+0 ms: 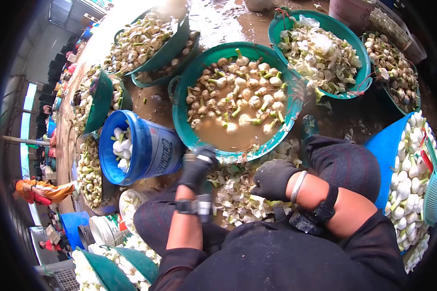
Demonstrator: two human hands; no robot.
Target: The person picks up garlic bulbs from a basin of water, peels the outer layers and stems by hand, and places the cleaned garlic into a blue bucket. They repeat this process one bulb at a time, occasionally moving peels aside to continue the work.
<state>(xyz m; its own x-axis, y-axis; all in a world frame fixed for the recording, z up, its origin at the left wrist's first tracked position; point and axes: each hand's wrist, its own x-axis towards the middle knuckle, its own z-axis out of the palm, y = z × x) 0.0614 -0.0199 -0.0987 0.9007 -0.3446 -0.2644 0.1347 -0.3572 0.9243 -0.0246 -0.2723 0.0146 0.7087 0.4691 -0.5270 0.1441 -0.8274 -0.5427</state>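
Observation:
A large green tub (178,109) stands in front of me, with unpeeled garlic bulbs (238,89) in brown water. My left hand (199,167), in a dark glove, is smeared by motion between the tub's near rim and the blue bucket (131,162); its fingers cannot be read. My right hand (274,179), also gloved, is curled closed above the pile of garlic peelings (240,199) between my legs. Whatever it grips, if anything, is hidden by the glove. Several peeled white bulbs (122,148) lie inside the blue bucket.
A second green tub (361,58) full of peelings stands at the upper right. On my right, a blue container (381,145) holds white garlic, with a turquoise plastic basket (436,199) against it. More garlic tubs (98,104) line the left. A person in orange (48,190) is farther off.

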